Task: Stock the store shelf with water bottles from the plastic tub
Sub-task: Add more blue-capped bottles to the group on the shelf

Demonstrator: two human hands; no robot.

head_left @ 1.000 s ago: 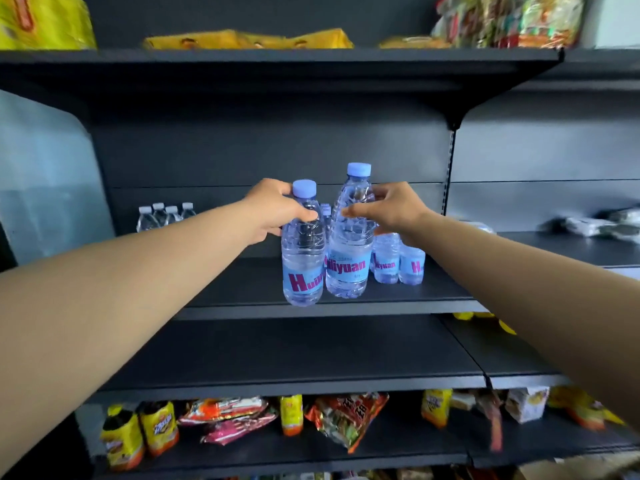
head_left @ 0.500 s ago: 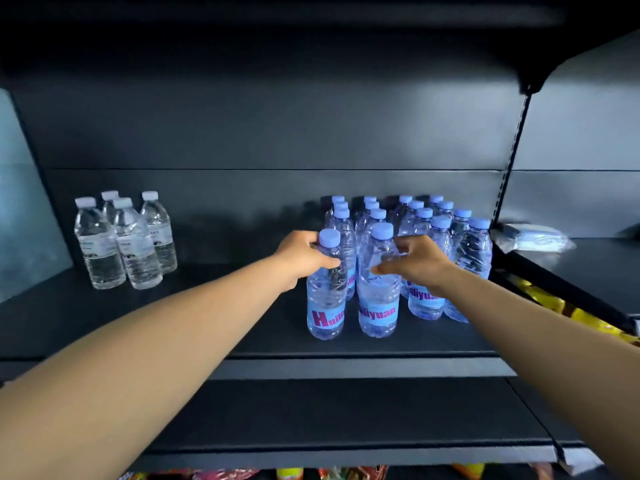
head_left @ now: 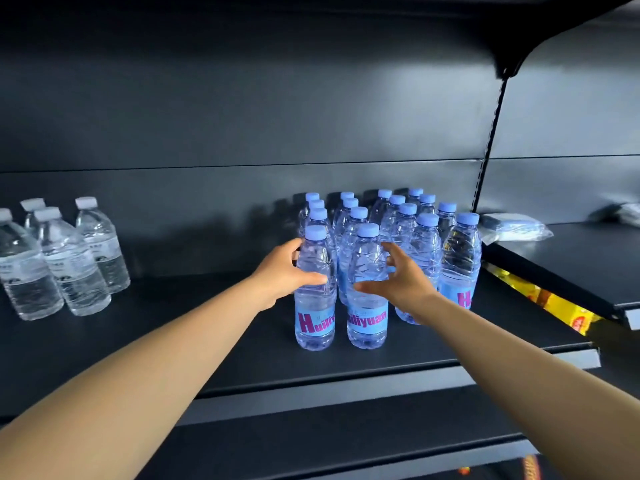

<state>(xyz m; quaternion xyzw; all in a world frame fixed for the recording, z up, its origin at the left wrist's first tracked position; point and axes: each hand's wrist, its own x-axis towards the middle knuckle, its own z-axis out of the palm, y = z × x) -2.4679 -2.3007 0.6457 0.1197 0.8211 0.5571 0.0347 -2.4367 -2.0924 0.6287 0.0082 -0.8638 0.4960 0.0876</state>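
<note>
Two arms outstretched: left hand (head_left: 282, 271) grips bottle (head_left: 314, 292); right hand (head_left: 403, 280) spread.

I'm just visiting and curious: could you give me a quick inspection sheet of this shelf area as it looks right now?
Surface: dark shelf, bottles standing on it.
Job's things: blue-capped bottles grouped in rows at centre; two front bottles upright with labels forward. No tub in view.
Clutter: white-capped bottles at left; a plastic packet on the right shelf; yellow packs below it.
Hands: left hand grips the left front bottle; right hand is open beside the right one.
Cables: nothing seen.
Surroundings: dark back panel, slotted upright.
</note>
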